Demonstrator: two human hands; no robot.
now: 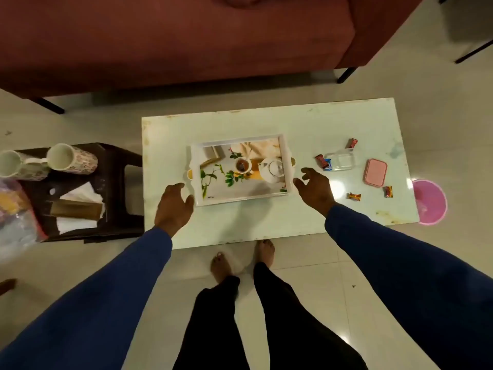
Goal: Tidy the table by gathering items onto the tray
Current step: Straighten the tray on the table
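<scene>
White tray (198,180) lies between the loosely open, empty left hand (172,206) and right hand (316,189), wrapped sweets (354,196) just beyond the right.

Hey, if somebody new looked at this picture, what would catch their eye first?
Probably the printed tray at the middle of the white table, with the left hand and right hand open at its near corners. Next, the pink lid among scattered candies to the right.
</scene>
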